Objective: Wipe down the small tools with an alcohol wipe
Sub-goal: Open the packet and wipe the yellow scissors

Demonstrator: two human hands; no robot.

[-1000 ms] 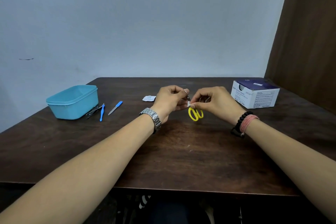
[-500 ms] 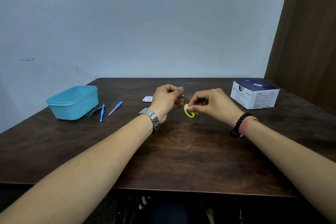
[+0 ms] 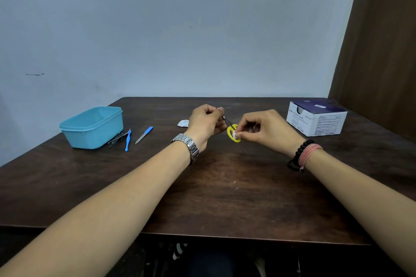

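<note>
At 10 o'clock sit a blue tub (image 3: 92, 127), some more tools (image 3: 127, 138) and a torn wrapper (image 3: 182, 123), all well apart from my hands. My left hand (image 3: 206, 125) pinches the metal end of the scissors (image 3: 231, 131) at the middle of the table (image 3: 225, 186). My right hand (image 3: 267, 130) squeezes the wipe (image 3: 234, 134) on a yellow ring. I think the other ring comes next. A box (image 3: 317, 117) sits at 2 o'clock, and nothing blocks me.

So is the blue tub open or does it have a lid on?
Open. The light blue tub has no lid, and its inner wall shows below the rim. What is inside cannot be seen.
</note>
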